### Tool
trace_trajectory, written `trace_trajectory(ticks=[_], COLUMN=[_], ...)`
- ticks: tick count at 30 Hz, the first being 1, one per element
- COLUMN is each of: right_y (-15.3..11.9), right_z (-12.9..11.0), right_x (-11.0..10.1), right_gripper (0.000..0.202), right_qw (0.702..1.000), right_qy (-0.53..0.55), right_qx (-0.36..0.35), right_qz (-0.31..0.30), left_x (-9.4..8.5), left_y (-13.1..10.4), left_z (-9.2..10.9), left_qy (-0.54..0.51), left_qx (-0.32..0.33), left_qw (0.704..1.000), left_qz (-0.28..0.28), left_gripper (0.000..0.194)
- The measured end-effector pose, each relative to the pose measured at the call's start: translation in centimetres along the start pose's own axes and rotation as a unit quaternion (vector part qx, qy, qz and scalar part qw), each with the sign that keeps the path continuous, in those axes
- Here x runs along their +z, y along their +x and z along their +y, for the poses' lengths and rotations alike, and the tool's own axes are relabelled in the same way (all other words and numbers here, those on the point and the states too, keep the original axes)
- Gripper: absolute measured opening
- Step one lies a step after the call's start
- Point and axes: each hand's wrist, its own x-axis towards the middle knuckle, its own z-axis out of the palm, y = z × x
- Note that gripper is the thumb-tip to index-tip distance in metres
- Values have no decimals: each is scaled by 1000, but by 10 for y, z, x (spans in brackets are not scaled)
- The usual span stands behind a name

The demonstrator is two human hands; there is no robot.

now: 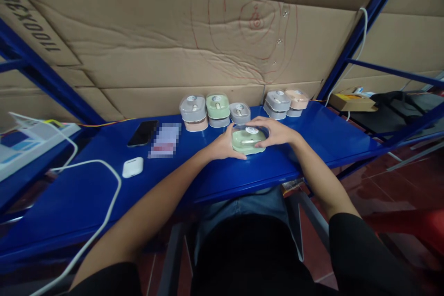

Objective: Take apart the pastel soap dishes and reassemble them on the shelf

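Note:
Both hands are around a green soap box (pixel 250 138) with a clear lid and a round white sticker, at the front middle of the blue table (pixel 222 171). My left hand (pixel 225 144) is closed on its left side, thumb along the near edge. Curled over the lid's right side is my right hand (pixel 274 131). Just behind stands a single grey box (pixel 240 113). To its left are two stacks, a grey box (pixel 193 108) on a pink one and a green box (pixel 218 105) on a grey one.
Further right at the back are another grey stack (pixel 277 103) and a pink-topped stack (pixel 297 100). On the left lie a black phone (pixel 143 133), a blurred-out card (pixel 164 140), a white earbud case (pixel 133 167) and a white cable (pixel 113 203). A cardboard wall (pixel 156 46) rises behind.

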Motion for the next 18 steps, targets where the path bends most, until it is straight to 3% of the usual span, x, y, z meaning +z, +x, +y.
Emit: trace_trajectory(ticks=[7, 18], right_y=[1, -1], right_z=[3, -1], right_x=[4, 10], right_gripper=[88, 85], right_qw=[1000, 998], right_qy=[-15, -60], right_qx=[-1, 1], right_qz=[-27, -18], left_x=[-3, -4], left_y=[3, 5], left_z=[-3, -9], left_qy=[23, 26], left_qx=[-22, 3], left_qw=[999, 1000], left_qz=[11, 16], left_gripper=[158, 149])
